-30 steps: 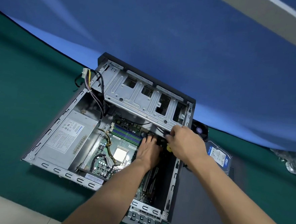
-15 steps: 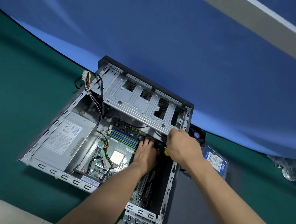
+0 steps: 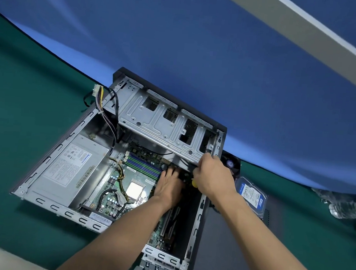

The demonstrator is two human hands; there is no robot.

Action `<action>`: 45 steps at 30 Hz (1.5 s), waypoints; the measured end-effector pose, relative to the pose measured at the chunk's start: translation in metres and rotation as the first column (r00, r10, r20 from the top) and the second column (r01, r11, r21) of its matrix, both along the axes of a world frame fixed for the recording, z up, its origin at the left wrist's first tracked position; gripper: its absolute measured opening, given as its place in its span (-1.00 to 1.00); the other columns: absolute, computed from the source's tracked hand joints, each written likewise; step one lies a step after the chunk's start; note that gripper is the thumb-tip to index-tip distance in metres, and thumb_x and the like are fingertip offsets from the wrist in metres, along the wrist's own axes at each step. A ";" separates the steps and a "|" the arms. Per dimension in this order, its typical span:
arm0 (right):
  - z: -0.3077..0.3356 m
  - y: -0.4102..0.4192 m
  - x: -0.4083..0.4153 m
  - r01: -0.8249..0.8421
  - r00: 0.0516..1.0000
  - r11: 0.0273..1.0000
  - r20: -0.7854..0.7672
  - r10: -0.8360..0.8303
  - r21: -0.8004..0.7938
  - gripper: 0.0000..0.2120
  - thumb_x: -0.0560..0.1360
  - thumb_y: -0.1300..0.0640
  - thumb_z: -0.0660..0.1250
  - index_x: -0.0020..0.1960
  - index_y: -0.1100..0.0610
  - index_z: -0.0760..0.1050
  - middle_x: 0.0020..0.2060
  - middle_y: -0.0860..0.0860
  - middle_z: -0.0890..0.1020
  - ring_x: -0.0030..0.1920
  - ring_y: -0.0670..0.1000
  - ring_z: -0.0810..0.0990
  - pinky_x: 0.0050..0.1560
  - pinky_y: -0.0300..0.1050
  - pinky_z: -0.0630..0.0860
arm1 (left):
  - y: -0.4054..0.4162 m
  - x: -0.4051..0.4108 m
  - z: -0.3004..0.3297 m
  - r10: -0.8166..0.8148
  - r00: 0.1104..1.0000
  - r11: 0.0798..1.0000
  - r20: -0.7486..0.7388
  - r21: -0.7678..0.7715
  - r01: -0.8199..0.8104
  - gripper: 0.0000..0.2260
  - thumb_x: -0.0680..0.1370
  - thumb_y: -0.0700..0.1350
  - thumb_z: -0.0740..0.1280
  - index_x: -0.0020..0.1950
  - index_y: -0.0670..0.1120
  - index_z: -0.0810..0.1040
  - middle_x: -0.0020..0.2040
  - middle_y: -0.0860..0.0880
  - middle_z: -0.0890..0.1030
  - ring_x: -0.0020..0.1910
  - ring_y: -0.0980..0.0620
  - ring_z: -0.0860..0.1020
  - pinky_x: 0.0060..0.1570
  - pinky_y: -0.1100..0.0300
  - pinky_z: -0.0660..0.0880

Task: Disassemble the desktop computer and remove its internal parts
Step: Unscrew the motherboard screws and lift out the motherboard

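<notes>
The open desktop case (image 3: 51,161) lies on its side on the green table. Inside it are the motherboard (image 3: 128,173), a grey power supply (image 3: 69,165) and a metal drive cage (image 3: 158,125). My left hand (image 3: 169,187) rests on the motherboard beside the blue memory slots (image 3: 143,166), its fingers reaching toward the dark gap under the cage. Just to the right, my right hand (image 3: 214,177) is curled at the cage's lower right corner around a yellow-tipped tool (image 3: 194,182). Most of the tool is hidden by the palm.
A removed hard drive (image 3: 251,194) and a black fan (image 3: 231,164) lie right of the case, on and behind the dark side panel (image 3: 224,243). Loose power cables (image 3: 99,95) hang over the case's far left corner. Clear plastic bottles (image 3: 347,207) sit at the far right.
My right hand has crept slightly up toward the drive cage's edge. My left hand stays on the motherboard. The view has shifted a little.
</notes>
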State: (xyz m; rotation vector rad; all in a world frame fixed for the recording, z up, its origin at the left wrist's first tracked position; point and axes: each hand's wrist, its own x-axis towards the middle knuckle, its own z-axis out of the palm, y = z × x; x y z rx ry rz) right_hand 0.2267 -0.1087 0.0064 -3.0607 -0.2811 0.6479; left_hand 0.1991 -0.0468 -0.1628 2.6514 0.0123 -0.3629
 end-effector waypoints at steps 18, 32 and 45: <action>-0.002 0.000 0.000 -0.084 0.996 0.996 -0.023 0.084 -0.001 -0.79 0.58 0.05 0.15 0.13 0.16 0.33 0.09 0.12 0.45 0.01 0.20 0.52 -0.17 -0.05 0.36 | -0.002 -0.001 0.004 -0.021 0.999 0.999 0.025 0.047 0.020 -0.79 0.52 -0.09 0.28 0.10 -0.06 0.61 0.31 -0.09 0.37 0.26 -0.10 0.25 0.24 0.06 0.21; -0.001 -0.003 -0.002 -0.078 0.997 0.997 -0.021 0.078 0.012 -0.75 0.59 0.04 0.17 0.18 0.18 0.35 0.14 0.10 0.39 0.07 0.21 0.50 -0.08 -0.03 0.41 | -0.004 -0.001 -0.007 0.004 0.999 1.000 0.046 0.012 -0.005 -0.87 0.49 -0.10 0.35 -0.01 -0.05 0.64 0.34 -0.10 0.38 0.34 -0.11 0.21 0.32 0.03 0.18; -0.001 -0.010 -0.003 -0.118 0.993 0.991 -0.021 0.120 0.070 -0.73 0.50 0.20 0.25 0.19 0.15 0.35 0.14 0.09 0.40 0.05 0.16 0.48 -0.13 -0.09 0.37 | -0.007 -0.006 -0.015 0.073 0.991 0.997 0.111 -0.031 -0.070 -0.97 0.44 -0.14 0.41 -0.14 -0.06 0.60 0.18 -0.06 0.43 0.16 -0.05 0.28 0.24 0.11 0.21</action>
